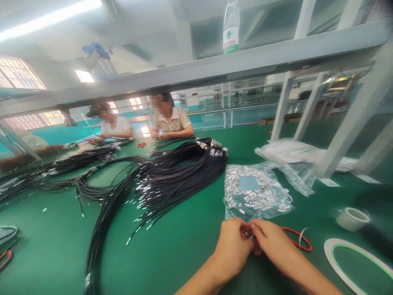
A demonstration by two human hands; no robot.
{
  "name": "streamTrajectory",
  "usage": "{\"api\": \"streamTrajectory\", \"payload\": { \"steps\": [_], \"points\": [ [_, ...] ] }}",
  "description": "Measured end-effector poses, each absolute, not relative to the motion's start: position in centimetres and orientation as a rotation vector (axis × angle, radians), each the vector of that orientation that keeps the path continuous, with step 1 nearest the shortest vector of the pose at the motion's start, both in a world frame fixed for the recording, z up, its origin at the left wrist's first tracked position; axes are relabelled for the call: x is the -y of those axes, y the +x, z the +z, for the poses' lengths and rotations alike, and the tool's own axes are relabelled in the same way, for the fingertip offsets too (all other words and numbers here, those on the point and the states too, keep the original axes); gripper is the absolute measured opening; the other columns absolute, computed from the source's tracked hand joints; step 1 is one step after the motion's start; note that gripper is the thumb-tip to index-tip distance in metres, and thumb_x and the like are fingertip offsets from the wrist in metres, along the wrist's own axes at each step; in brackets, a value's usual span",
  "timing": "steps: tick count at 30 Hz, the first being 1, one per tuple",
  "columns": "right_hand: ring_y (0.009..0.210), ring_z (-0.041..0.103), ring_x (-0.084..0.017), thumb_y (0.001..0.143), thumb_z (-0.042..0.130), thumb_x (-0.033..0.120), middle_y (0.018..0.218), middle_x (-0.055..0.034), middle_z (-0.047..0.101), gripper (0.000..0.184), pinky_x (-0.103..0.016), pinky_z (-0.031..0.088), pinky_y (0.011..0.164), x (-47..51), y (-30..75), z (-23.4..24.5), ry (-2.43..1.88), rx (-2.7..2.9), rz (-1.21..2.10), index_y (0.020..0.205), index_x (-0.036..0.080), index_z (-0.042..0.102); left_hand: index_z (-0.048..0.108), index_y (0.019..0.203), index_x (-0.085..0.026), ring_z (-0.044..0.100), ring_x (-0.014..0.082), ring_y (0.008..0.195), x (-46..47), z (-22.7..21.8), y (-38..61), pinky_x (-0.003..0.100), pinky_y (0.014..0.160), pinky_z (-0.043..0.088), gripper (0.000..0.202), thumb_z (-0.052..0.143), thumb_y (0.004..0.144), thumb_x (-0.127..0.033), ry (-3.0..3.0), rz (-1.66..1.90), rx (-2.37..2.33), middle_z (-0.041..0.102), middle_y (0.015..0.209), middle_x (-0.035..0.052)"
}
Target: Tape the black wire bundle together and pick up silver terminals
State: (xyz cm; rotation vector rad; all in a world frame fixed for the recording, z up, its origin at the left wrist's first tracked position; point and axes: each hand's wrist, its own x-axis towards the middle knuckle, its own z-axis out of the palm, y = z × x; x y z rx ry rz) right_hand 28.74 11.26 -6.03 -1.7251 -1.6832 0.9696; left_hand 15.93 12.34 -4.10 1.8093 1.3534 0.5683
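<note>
My left hand [235, 246] and my right hand [268, 237] meet low in the head view, with fingers closed and fingertips together. Small shiny metal parts [250, 234] show between them; their exact kind is too small to make out. Just beyond lies a clear plastic bag [260, 190] full of small silvery pieces, with a pale blue label [249, 183] on it. A red loop [302, 241], like a scissor handle, partly shows beside my right hand. Left of the bag lies a large bundle of black cables [184, 176] with silvery ends.
On the green table [159, 262] are a tape roll [353, 219], a white ring-shaped roll [334, 262] and more plastic bags [294, 153]. A water bottle [231, 32] stands on the shelf rail [196, 65]. Two people [170, 119] sit across the table.
</note>
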Motion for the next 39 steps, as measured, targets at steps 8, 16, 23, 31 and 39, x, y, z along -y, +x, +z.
{"api": "streamTrajectory", "payload": {
  "steps": [8,16,23,31,39],
  "points": [
    [0.049,0.047,-0.010,0.069,0.070,0.050,0.060,0.0002,0.053,0.037,-0.020,0.036,0.044,-10.6,28.7,-5.2,-1.039,0.676,1.531,0.071,0.015,0.059,0.066,0.087,-0.013,0.061,0.0128,0.060,-12.8,-0.2,17.2,0.022,0.055,0.047,0.022,0.058,0.067,-0.009,1.727,0.607,-1.018,0.063,0.068,0.0003],
    [0.046,0.042,-0.006,0.090,0.053,0.027,0.063,-0.0054,0.055,0.029,-0.012,0.024,0.033,-10.9,30.0,-4.5,-0.867,0.234,1.627,0.071,0.010,0.064,0.066,0.094,-0.016,0.058,0.0204,0.085,-12.9,3.1,15.5,0.035,0.079,0.045,0.019,0.056,0.078,-0.017,2.189,0.536,-1.250,0.065,0.095,0.0064],
    [0.045,0.043,-0.006,0.092,0.049,0.018,0.060,-0.0063,0.056,0.030,-0.012,0.025,0.032,-11.5,30.5,-4.8,-0.883,0.249,1.503,0.068,0.008,0.063,0.065,0.113,-0.018,0.047,0.0314,0.108,-12.1,-0.9,15.9,0.041,0.092,0.040,0.052,0.078,0.062,-0.016,2.275,0.006,-1.417,0.054,0.113,0.0124],
    [0.042,0.042,-0.006,0.094,0.044,0.018,0.059,-0.0065,0.055,0.036,-0.013,0.025,0.032,-11.8,30.7,-4.5,-0.922,0.242,1.478,0.064,0.007,0.061,0.070,0.085,-0.019,0.052,0.0186,0.079,-13.4,-1.5,16.9,0.027,0.070,0.041,0.033,0.052,0.063,-0.002,2.334,0.053,-1.097,0.055,0.085,0.0050],
    [0.040,0.043,-0.006,0.095,0.042,0.017,0.055,-0.0040,0.053,0.036,-0.013,0.022,0.032,-11.6,30.7,-3.9,-1.035,0.254,1.436,0.063,0.010,0.057,0.065,0.073,-0.014,0.048,0.0112,0.059,-14.0,-3.0,16.3,0.021,0.052,0.032,0.028,0.053,0.052,0.000,2.136,0.261,-1.209,0.053,0.062,-0.0027]
  ]
}}
